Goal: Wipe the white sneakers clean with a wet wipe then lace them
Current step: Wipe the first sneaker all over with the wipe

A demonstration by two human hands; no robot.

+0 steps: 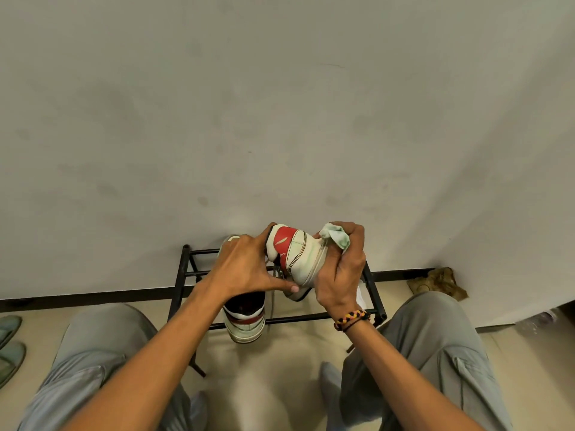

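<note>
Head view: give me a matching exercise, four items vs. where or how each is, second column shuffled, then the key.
Items:
1. held sneaker
2. wet wipe
3. second sneaker
4. braided bracelet

States:
A. on the right wrist
B. resting on the black rack
C. gripped between the left hand and the right hand
D. bunched in the right hand's fingers

Pairs: 1-C, 2-D, 3-B, 4-A

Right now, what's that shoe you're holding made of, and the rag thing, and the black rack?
The held sneaker looks like smooth leather or imitation leather: stitched white and red panels with a faint sheen. The wipe in the right hand seems thin, soft cloth or paper, since it crumples. The rack looks like black painted metal tubing: thin, straight bars.
</note>
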